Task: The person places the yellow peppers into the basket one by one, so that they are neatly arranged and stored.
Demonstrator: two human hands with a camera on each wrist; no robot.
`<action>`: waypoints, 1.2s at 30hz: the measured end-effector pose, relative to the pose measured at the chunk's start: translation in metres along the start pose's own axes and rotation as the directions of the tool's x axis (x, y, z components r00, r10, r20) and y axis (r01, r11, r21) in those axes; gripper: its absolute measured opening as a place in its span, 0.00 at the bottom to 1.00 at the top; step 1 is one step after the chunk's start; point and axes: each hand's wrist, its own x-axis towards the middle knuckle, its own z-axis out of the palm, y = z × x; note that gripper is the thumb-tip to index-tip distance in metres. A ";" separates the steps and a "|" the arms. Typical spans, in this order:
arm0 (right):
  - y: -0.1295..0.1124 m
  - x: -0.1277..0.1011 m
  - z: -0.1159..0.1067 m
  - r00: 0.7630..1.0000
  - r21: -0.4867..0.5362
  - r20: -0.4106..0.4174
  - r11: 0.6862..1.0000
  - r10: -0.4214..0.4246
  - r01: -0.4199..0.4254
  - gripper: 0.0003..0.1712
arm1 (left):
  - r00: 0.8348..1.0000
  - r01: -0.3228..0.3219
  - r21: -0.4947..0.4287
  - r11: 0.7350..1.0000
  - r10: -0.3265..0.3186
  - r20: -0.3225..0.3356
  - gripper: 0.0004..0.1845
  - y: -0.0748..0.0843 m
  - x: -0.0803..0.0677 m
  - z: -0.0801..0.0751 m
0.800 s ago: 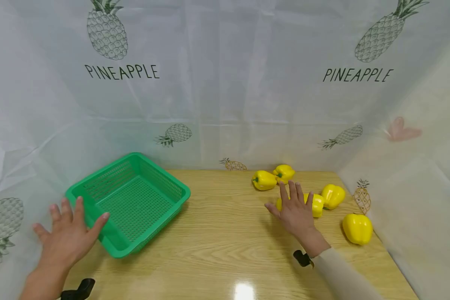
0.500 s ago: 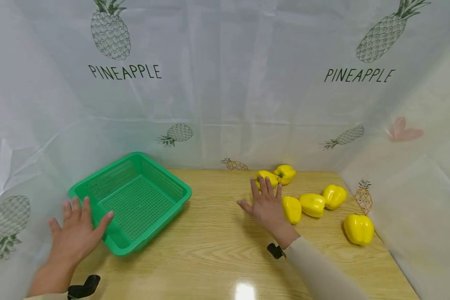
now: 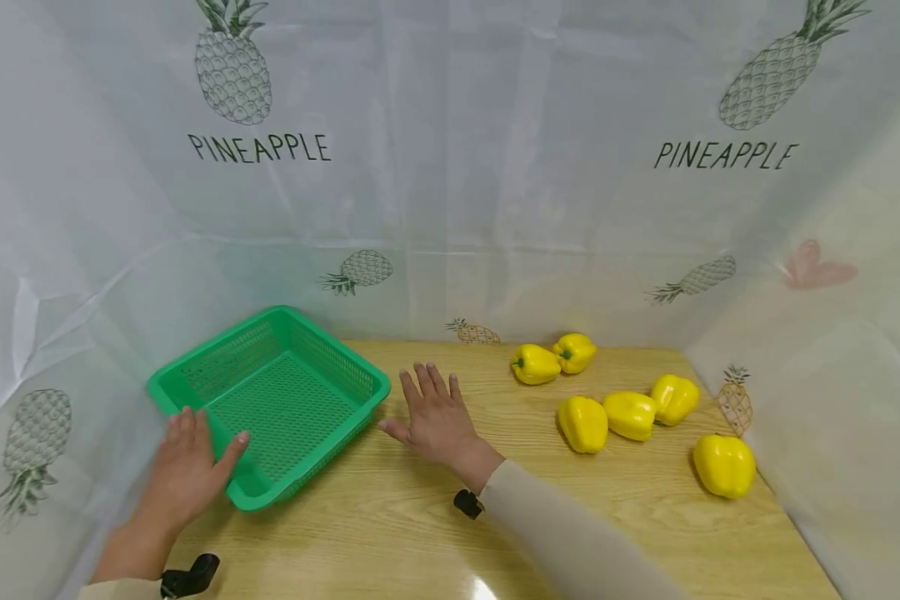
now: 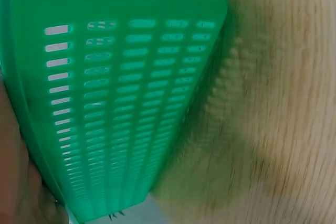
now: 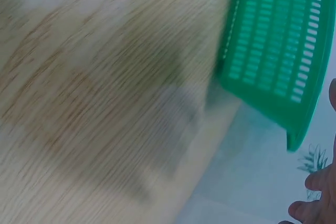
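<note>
A green slotted basket (image 3: 285, 404) stands at the table's left, with nothing in it. My left hand (image 3: 195, 458) lies with straight fingers at its near left corner, thumb over the rim. The left wrist view shows the basket's side wall (image 4: 121, 103) close up. My right hand (image 3: 432, 414) hovers flat, fingers spread, over the wood just right of the basket and holds nothing. Several yellow bell peppers lie on the right: two at the back (image 3: 536, 364) (image 3: 574, 352), a row of three (image 3: 583, 423) (image 3: 630, 414) (image 3: 675, 397), and one nearer (image 3: 723, 465).
The wooden table (image 3: 420, 517) is walled by a white pineapple-print curtain (image 3: 450, 208) at the back and both sides. The right wrist view shows the basket's corner (image 5: 278, 45) past the table's edge (image 5: 210, 145), with the left hand's fingers (image 5: 320, 198) beyond.
My right hand has swept left, away from the peppers to beside the basket. My left hand has moved forward onto the basket's near corner.
</note>
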 end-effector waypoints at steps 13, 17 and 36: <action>0.009 -0.006 -0.007 1.000 0.077 0.008 0.997 -0.024 0.023 0.49 | 0.996 -0.079 -0.068 0.995 0.082 0.044 0.53 0.035 -0.006 0.015; 0.019 -0.015 -0.012 0.999 0.090 -0.005 0.995 -0.044 0.044 0.47 | 0.990 -0.123 -0.074 0.990 0.127 0.066 0.52 0.047 -0.004 0.021; 0.050 -0.079 -0.022 1.000 0.180 0.011 0.983 -0.023 0.020 0.46 | 0.944 -0.316 -0.039 0.948 0.318 0.089 0.48 0.096 0.016 0.036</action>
